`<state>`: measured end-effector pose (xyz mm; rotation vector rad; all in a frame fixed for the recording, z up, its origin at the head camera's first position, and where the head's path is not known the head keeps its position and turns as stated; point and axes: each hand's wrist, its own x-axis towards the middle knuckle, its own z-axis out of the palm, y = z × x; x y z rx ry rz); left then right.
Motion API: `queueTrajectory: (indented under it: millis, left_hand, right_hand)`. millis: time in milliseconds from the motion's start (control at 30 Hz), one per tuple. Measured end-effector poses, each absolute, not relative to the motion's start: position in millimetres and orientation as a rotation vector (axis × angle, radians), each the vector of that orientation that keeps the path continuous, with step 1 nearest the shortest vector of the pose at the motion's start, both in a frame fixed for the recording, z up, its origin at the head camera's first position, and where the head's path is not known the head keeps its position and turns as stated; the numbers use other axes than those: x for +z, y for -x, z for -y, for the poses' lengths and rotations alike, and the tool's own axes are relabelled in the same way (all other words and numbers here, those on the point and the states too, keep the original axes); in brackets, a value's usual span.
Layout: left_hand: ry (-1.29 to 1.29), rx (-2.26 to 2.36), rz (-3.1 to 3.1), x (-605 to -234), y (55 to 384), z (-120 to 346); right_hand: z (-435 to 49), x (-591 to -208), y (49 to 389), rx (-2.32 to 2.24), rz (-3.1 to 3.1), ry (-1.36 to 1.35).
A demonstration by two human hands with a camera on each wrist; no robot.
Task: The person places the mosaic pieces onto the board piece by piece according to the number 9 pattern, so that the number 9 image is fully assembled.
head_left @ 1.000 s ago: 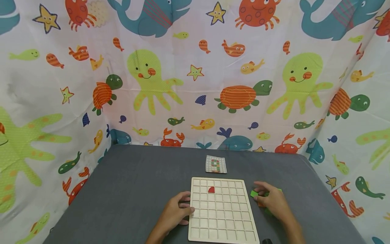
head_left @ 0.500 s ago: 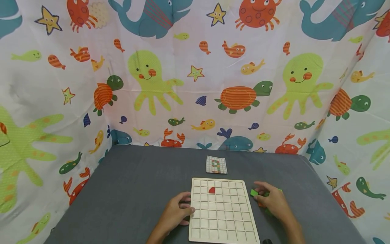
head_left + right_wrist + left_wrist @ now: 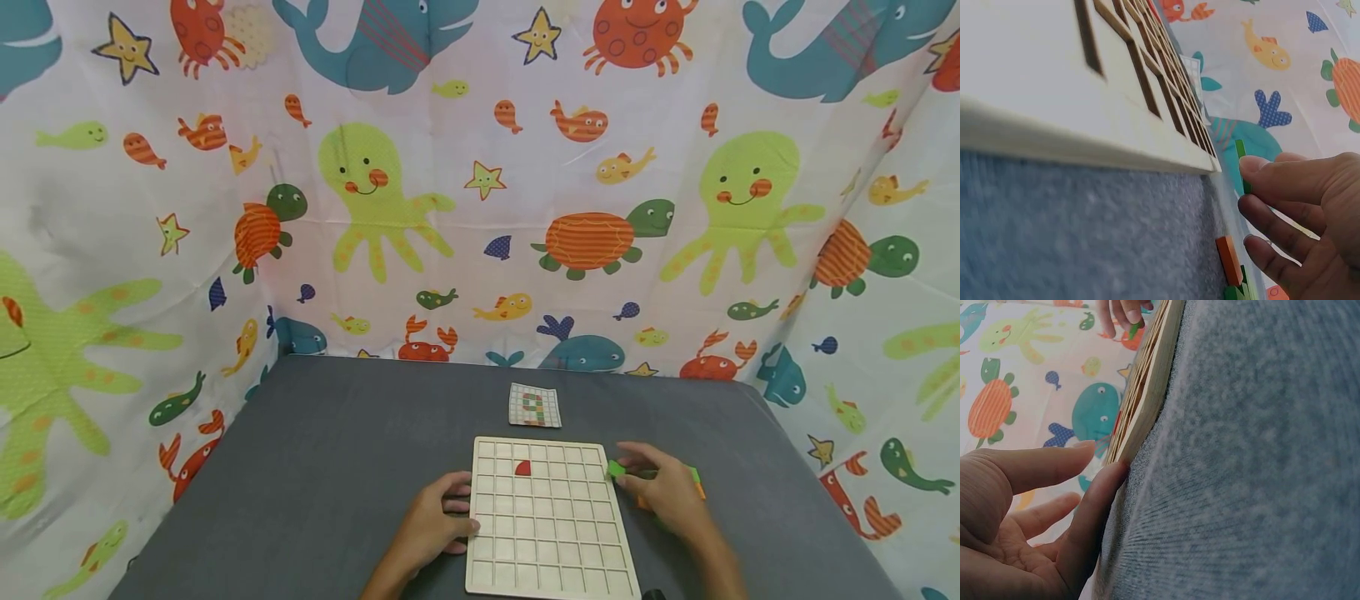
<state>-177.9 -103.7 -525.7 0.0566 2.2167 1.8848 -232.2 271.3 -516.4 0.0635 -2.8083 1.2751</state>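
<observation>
A pale wooden grid board [image 3: 551, 533] lies on the grey table, with a red quarter-round piece [image 3: 523, 468] in one of its upper cells. My left hand [image 3: 433, 517] is at the board's left edge, its fingers loosely spread and one fingertip touching the rim in the left wrist view. Between thumb and fingertip my right hand [image 3: 663, 487] pinches a thin green tile [image 3: 1240, 164], held up just off the board's right edge. Beneath that hand lie more green and orange pieces, including an orange block [image 3: 1229, 260], partly hidden by it in the head view.
Behind the board lies a small card [image 3: 534, 406] printed with a coloured grid pattern. A dark object [image 3: 654, 594] shows at the bottom edge, right of the board. A curtain [image 3: 450, 250] with sea animals surrounds the table's back and sides.
My right hand has lifted slightly and shifted left toward the board with the green tile, uncovering more pieces on its right. The left hand stays at the board's edge.
</observation>
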Motion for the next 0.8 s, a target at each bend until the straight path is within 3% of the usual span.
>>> queueTrajectory:
  millis: [800]
  left_hand:
    - [-0.066, 1.857, -2.274, -528.4, 178.8, 102.8]
  right_hand:
    - [-240.1, -511.3, 236.4, 1.325, 2.747, -0.274]
